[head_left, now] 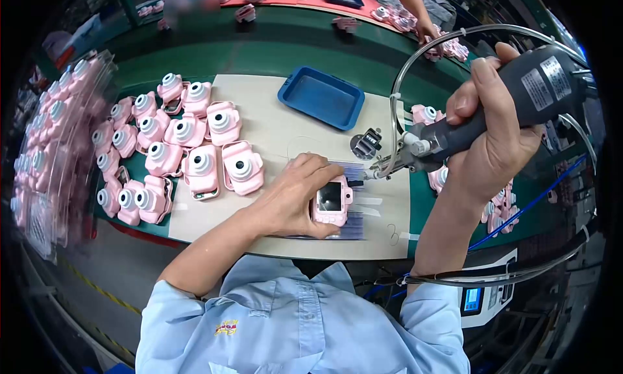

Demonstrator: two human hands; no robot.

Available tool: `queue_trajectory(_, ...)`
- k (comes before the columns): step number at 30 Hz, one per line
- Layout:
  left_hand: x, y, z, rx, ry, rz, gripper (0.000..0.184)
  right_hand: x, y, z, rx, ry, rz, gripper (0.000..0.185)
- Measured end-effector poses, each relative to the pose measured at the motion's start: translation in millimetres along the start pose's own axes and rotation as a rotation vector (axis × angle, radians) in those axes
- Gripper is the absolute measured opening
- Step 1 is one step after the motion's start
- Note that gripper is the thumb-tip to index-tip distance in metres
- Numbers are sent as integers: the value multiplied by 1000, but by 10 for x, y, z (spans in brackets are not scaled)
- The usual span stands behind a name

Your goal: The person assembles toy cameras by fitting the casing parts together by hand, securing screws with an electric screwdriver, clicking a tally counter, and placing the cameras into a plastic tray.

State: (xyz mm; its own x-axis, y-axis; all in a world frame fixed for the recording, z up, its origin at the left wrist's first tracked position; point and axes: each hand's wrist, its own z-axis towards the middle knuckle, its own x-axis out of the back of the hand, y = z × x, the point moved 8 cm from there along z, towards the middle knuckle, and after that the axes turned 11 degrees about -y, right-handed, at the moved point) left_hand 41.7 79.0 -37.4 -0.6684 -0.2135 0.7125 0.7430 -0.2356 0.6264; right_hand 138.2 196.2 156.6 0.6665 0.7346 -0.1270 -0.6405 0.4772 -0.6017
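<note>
My left hand (292, 195) is wrapped round a pink toy camera (336, 215), its dark screen facing up, and holds it against clear plastic strips (355, 230) on the beige board. In my right hand (493, 121) is a dark powered screwdriver (535, 88), gripped by its body and tilted down to the left. Its metal nose (383, 171) comes close to the upper right corner of the camera; whether it touches cannot be made out. A clear hose (397, 82) loops from the tool's rear to its nose.
Several pink toy cameras (241, 168) lie lens up on the left, beside stacked clear trays (48, 140) full of more. A blue tray (322, 98) and a small black block (368, 142) sit beyond my hands. Another person's hand (427, 31) reaches among cameras at the back.
</note>
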Motion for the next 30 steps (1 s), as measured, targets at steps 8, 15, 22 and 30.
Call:
queue_trajectory(8, -14, -2, -3, -13, 0, -20, 75, -81, 97, -27, 10, -14, 0, 36)
queue_trajectory(15, -13, -8, -11, -9, -5, -12, 75, -57, 126, -38, -21, -1, -73, 38)
queue_trajectory(22, -18, -14, -10, -13, 4, -20, 75, -47, 135, -47, -34, -1, -75, 39)
queue_trajectory(30, -14, -17, -10, -2, -9, -23, 77, -118, 154, -54, -5, -25, -13, 38)
